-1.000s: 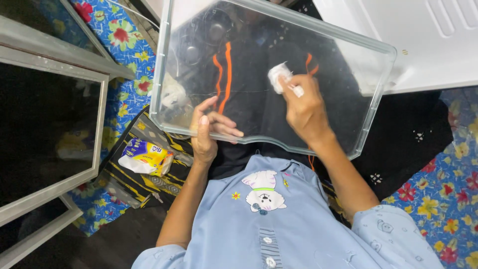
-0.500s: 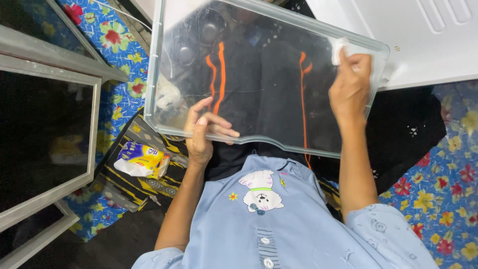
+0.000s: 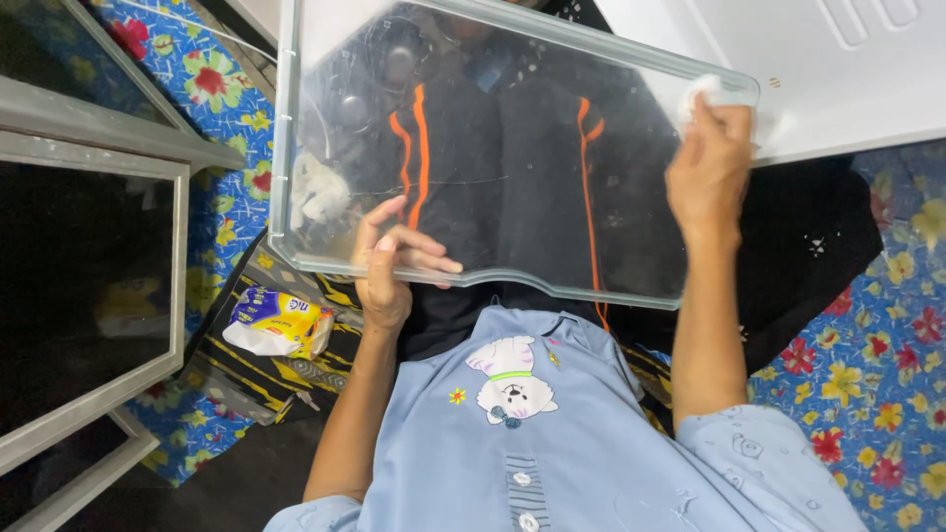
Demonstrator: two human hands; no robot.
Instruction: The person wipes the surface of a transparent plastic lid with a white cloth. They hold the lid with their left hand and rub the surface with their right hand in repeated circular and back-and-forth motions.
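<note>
Shelf: a clear glass shelf (image 3: 512,148) with a pale plastic rim, held over the person's lap and tilted up toward the camera.
Long axis: runs left to right across the view, dropping slightly to the right; the wavy-edged long side faces the person's chest, the straight long side points away.
Left hand: the left hand (image 3: 386,264) grips the shelf's near edge left of its middle, thumb on top of the glass and fingers (image 3: 434,264) clenched under and over the rim.
Right hand: the right hand (image 3: 708,175) lies on the glass at the shelf's far right corner, fingers bunched around a small white tissue (image 3: 702,91) pressed to the corner.
Seen through the shelf: black trousers with orange stripes (image 3: 412,148) show through the glass.
Left of the shelf: a tissue packet (image 3: 278,319), purple, yellow and white, lies below the shelf's left corner on a black and yellow striped cloth (image 3: 325,355).
Further left of the shelf: grey framed dark panels (image 3: 94,286) lie flat.
Beyond the shelf: a white ribbed panel (image 3: 838,59) lies past the far right corner.
Floor: a blue mat with red and yellow flowers (image 3: 867,384) covers the floor on both sides of the shelf.
</note>
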